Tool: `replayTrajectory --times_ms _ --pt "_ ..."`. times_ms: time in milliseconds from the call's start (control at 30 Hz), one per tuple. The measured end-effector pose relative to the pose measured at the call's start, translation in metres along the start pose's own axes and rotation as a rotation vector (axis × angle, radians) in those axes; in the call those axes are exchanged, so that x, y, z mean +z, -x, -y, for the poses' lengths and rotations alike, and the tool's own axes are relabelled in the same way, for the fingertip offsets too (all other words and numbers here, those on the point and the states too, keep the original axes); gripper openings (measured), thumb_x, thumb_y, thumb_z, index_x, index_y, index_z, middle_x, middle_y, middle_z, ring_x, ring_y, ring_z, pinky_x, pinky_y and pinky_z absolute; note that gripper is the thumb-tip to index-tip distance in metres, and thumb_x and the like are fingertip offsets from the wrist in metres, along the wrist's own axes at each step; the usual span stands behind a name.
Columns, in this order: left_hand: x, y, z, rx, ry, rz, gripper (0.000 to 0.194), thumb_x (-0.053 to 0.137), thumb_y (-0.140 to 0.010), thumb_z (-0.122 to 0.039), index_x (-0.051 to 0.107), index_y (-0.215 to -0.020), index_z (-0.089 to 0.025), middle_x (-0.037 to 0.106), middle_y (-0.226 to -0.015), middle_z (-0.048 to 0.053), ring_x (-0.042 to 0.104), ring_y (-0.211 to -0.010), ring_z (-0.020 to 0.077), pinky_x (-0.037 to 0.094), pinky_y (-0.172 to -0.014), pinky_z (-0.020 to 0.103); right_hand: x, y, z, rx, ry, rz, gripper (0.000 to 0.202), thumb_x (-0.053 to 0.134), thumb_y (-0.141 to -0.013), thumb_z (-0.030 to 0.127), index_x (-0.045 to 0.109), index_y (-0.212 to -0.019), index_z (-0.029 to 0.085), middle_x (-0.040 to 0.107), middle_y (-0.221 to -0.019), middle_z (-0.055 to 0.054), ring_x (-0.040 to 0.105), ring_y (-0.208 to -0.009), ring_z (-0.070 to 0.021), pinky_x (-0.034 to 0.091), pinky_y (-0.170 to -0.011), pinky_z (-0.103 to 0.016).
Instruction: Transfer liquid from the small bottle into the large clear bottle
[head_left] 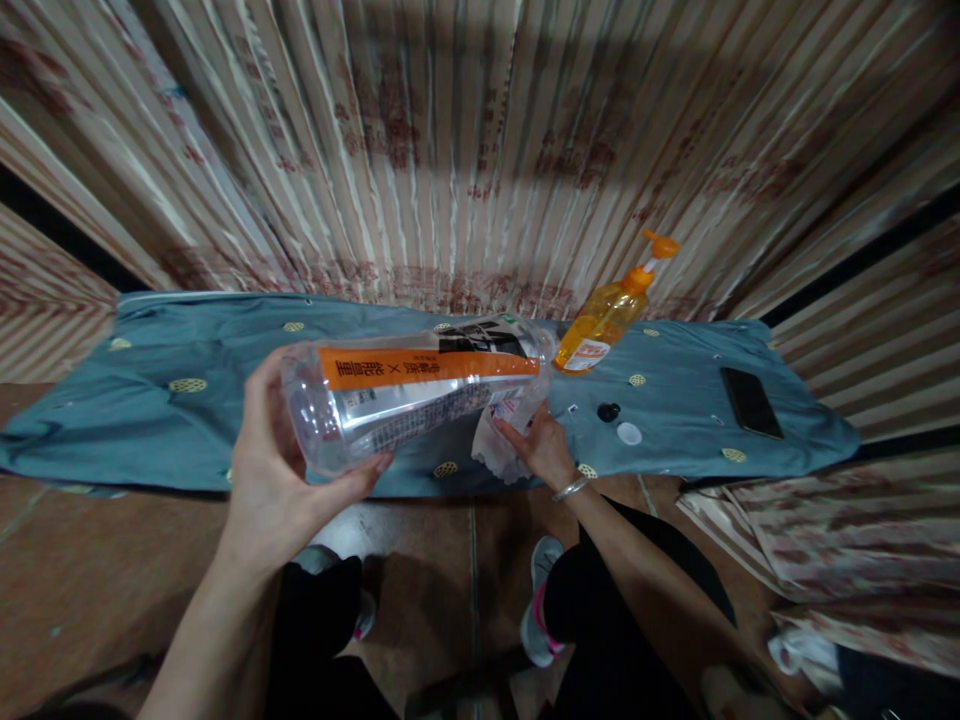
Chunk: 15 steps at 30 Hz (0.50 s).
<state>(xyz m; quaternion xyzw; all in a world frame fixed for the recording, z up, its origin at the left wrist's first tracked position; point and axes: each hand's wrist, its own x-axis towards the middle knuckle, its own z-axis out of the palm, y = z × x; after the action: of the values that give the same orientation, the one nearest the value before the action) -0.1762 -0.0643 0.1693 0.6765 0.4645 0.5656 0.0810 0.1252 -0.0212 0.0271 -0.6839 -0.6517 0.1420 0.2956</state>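
Note:
A large clear plastic bottle [420, 385] with an orange and silver label lies tilted in the air above the cloth-covered table. My left hand [281, 470] is wrapped round its base end, thumb underneath. At the bottle's other end, my right hand [540, 450] holds a crumpled white tissue [497, 450] near the neck, with fingers partly hidden behind the bottle. A pump bottle [604, 322] of orange liquid stands just beyond the clear bottle's right end. Right of my right hand, a small black cap [608, 411] and a white disc [629, 434] lie on the cloth.
The narrow table has a teal cloth [187, 410] with yellow patterns. A black phone [751, 402] lies at its right end. Pleated curtains [450, 150] hang close behind and at the sides. My legs and shoes [540, 600] are below the front edge.

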Motion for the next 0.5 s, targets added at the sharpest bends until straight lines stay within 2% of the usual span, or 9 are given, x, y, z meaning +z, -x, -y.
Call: replayTrajectory --times_ms 300,500 --pt "0.0002 0.0005 -0.0013 0.006 -0.005 -0.004 0.100 0.094 -0.059 -0.050 0.055 -0.146 -0.021 0.070 -0.132 0.013 0.072 -0.117 0.0315 0.064 -0.097 0.049 0.0003 0.0002 -0.0011 0.012 -0.013 0.009 0.053 0.070 -0.090 0.057 0.053 -0.121 0.017 0.080 -0.096 -0.015 0.079 -0.087 -0.0323 0.060 -0.076 -0.039" --pt "-0.0001 0.0009 -0.0019 0.028 -0.010 -0.005 0.099 0.092 -0.061 -0.055 0.055 -0.145 -0.018 0.070 -0.130 0.013 0.072 -0.115 0.0299 0.065 -0.095 0.045 0.0010 0.0007 -0.0008 0.005 -0.019 0.001 0.054 0.070 -0.091 0.056 0.053 -0.125 0.016 0.080 -0.103 -0.016 0.079 -0.092 -0.0315 0.060 -0.080 -0.039"
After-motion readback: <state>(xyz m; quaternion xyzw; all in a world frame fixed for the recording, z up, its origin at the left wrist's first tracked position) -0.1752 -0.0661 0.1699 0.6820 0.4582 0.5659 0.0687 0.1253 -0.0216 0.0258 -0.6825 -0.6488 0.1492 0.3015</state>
